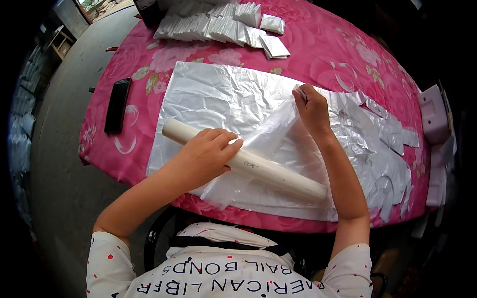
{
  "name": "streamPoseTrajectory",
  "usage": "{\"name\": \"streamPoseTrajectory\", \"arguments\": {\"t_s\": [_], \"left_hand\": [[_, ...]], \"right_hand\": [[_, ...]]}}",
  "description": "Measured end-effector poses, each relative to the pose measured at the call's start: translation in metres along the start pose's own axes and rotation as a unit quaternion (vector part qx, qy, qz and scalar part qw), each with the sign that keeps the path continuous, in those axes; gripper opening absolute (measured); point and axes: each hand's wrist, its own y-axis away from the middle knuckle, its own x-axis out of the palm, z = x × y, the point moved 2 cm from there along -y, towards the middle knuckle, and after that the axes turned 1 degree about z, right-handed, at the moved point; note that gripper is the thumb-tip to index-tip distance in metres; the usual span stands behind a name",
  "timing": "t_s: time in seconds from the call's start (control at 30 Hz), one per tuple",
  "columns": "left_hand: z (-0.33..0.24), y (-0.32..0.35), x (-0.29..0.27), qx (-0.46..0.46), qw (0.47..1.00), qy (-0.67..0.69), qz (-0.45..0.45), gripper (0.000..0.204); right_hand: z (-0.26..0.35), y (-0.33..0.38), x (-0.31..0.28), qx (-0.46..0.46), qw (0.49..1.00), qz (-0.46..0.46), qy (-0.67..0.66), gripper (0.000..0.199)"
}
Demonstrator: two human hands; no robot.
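A cream-white plastic pipe (271, 173) lies slantwise across a flat stack of silvery translucent plastic bags (213, 89). My left hand (207, 150) rests over the pipe near its left part, fingers curved around the top and thumb on the near side. To the right, my right hand (312, 110) pinches the edge of a thin clear plastic bag (274, 124) and holds it raised above the stack. This lifted film stretches down toward the pipe and passes beneath it, with a loose part showing on the near side. Cut, strip-like ends of the bags fan out at the right.
A pink floral tablecloth (107, 151) covers the table. A dark phone (118, 106) lies at the left. Folded packets of plastic bags (213, 27) stand in rows at the far side. Pale pink plastic containers (434, 116) are at the right edge.
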Motion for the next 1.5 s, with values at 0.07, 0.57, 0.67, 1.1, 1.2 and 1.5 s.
{"name": "streamPoseTrajectory", "arguments": {"t_s": [0.07, 0.57, 0.67, 1.1, 1.2, 1.5], "left_hand": [[-0.012, -0.002, 0.015, 0.060, 0.994, 0.085, -0.038, 0.044], [-0.035, 0.050, 0.054, 0.032, 0.987, 0.035, 0.152, 0.085], [-0.039, 0.051, 0.056, 0.036, 0.992, 0.035, 0.112, 0.085], [-0.098, 0.054, 0.086, -0.081, 0.993, -0.012, 0.091, 0.088], [-0.099, 0.056, 0.086, -0.079, 0.993, -0.013, 0.091, 0.087], [-0.077, 0.055, 0.072, 0.026, 0.990, 0.105, 0.092, 0.086]], "right_hand": [[-0.005, 0.001, 0.004, 0.021, 1.000, 0.016, -0.012, 0.014], [-0.015, -0.001, 0.004, 0.092, 0.993, 0.033, -0.072, 0.024], [-0.006, 0.003, -0.009, 0.112, 0.987, -0.075, -0.082, 0.033], [0.092, 0.121, -0.016, -0.064, 0.969, 0.221, 0.093, 0.054], [0.076, 0.116, -0.026, -0.055, 0.971, 0.202, 0.119, 0.054], [-0.015, 0.087, -0.082, 0.111, 0.954, 0.033, 0.275, 0.047]]}}
